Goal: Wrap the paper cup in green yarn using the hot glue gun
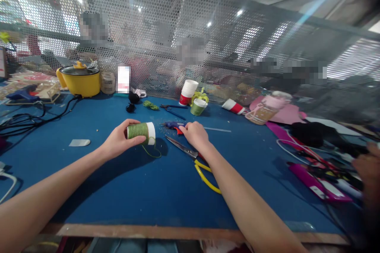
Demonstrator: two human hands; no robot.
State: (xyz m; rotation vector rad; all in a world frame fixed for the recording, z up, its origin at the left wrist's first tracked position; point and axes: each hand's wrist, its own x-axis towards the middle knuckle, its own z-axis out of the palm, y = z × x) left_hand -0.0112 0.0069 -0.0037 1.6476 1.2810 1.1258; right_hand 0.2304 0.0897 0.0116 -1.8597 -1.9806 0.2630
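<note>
Across the middle and lower frame spreads a broad blue desk (118, 201) with a brown front edge. Just right of centre, the right hand (196, 132) is curled over the rear of a blue glue gun with a red trigger (174, 125); its palm is hidden. Left of centre, the left hand (120, 137) clasps a white cup wrapped in green yarn (138, 131), its thumb along the near side. Below the glue gun lies a pair of yellow-handled metal scissors (184, 149), its blades parted slightly.

As far as can be judged, the winding is mostly done: green covers the greater part of the visible wall. Left over are a bare white band (151, 132) at the cup's right end and a loose green yarn tail (156, 156), which loops down unfastened beneath it.

The held cup is tipped on its side, apparently raised just off the desk, white end to the right. Its yarn looks matte and closely laid, in rows running around the wall; individual strands are too small to check.
</note>
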